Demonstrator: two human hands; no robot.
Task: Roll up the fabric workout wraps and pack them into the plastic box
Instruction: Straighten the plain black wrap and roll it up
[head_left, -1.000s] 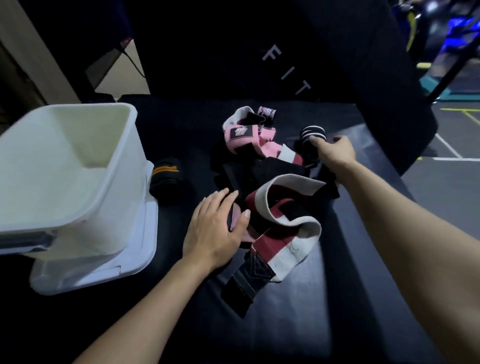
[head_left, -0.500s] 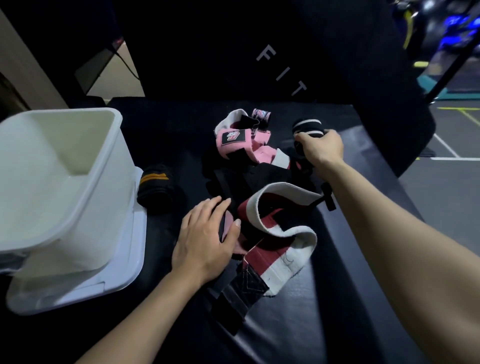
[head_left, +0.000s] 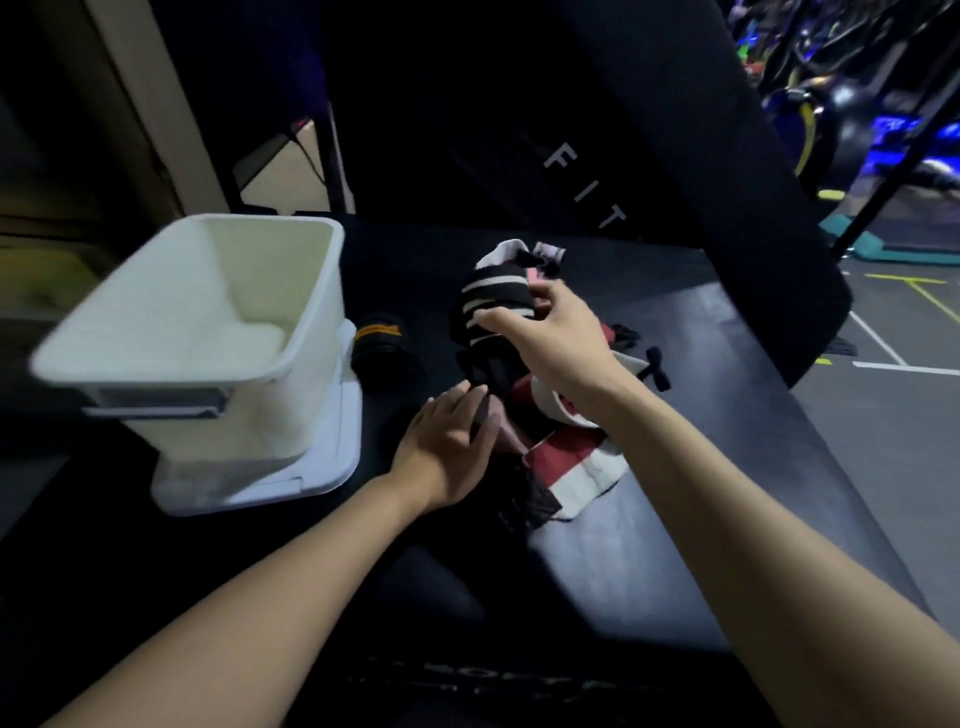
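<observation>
This is a gym. At twelve o'clock a tall black padded panel (head_left: 597, 130) carries the white letters "FIT". At two o'clock dark exercise machines (head_left: 852, 93) stand under blue light, one with a yellow ring. At three o'clock the grey floor (head_left: 893, 447) bears painted white and yellow lines, and a teal mat edge (head_left: 878, 247) lies beyond. The black padded table (head_left: 675, 519) holds workout wraps (head_left: 571, 467) in red, white, pink and black near its middle, and at ten o'clock a white plastic box (head_left: 208, 332) stands on its lid.
</observation>
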